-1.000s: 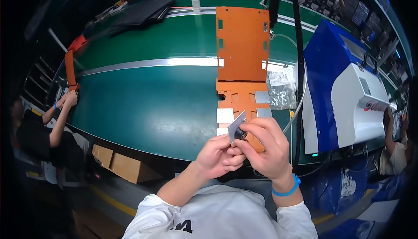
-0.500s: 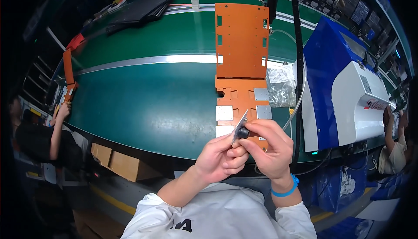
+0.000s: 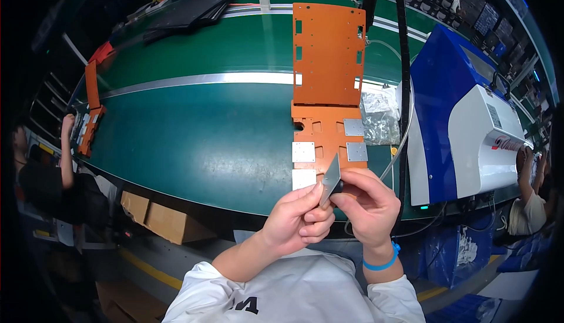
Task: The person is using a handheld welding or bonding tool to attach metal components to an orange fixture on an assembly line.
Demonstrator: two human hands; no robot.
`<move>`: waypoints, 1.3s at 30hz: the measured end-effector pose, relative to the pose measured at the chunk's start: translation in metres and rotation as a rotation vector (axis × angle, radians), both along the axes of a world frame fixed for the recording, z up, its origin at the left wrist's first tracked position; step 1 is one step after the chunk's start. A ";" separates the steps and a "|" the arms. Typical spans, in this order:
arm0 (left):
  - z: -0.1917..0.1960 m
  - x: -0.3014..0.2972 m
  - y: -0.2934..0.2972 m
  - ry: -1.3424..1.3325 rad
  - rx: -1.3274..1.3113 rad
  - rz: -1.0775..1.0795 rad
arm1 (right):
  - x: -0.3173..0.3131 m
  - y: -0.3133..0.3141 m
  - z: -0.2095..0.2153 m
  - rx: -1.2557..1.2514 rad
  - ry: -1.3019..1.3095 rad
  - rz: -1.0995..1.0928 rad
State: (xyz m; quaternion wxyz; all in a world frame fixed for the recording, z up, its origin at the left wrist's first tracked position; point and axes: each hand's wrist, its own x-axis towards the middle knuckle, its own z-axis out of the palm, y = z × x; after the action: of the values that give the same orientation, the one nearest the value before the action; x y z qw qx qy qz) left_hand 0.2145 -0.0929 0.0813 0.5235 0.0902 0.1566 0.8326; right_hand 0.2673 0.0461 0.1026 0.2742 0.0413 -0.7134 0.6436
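My left hand (image 3: 298,219) and my right hand (image 3: 365,201) meet over the near edge of the green conveyor belt (image 3: 194,129). Together they pinch a thin grey metal plate (image 3: 331,179), held on edge and tilted. A small dark piece sits between my fingertips at its lower end. Just beyond lies an orange tray (image 3: 329,132) with square pockets; three hold grey metal squares (image 3: 304,152). A long orange panel (image 3: 328,52) lies farther up the belt, end to end with the tray.
A blue and white machine (image 3: 464,129) stands at the right, with a clear bag of small parts (image 3: 379,114) beside it. Black cables hang from above. Dark trays (image 3: 185,10) rest at the far left. Another person (image 3: 56,170) works at the left beside orange trays (image 3: 89,108).
My hands have turned the metal plate from lying flatter to standing more on edge and lifted it slightly. The person at the left has lowered their arm.
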 end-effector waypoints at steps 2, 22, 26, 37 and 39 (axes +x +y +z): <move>0.001 0.001 0.001 -0.002 -0.009 -0.010 | 0.002 0.002 -0.001 0.004 0.015 0.004; 0.003 0.003 0.000 -0.061 -0.023 -0.027 | 0.004 0.003 -0.005 0.038 0.084 -0.002; 0.000 0.003 0.000 -0.039 0.000 -0.024 | 0.004 0.003 -0.007 0.065 0.087 -0.013; -0.002 0.008 0.000 0.178 -0.164 0.145 | 0.004 0.003 -0.005 0.339 0.213 -0.085; -0.003 0.011 0.000 0.248 -0.164 0.210 | 0.005 0.002 -0.007 0.300 0.178 -0.076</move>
State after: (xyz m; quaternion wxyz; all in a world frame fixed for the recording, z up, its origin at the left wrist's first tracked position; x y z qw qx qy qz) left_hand 0.2252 -0.0929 0.0781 0.4159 0.1324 0.2961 0.8496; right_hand 0.2728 0.0480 0.0955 0.3512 0.1113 -0.7753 0.5130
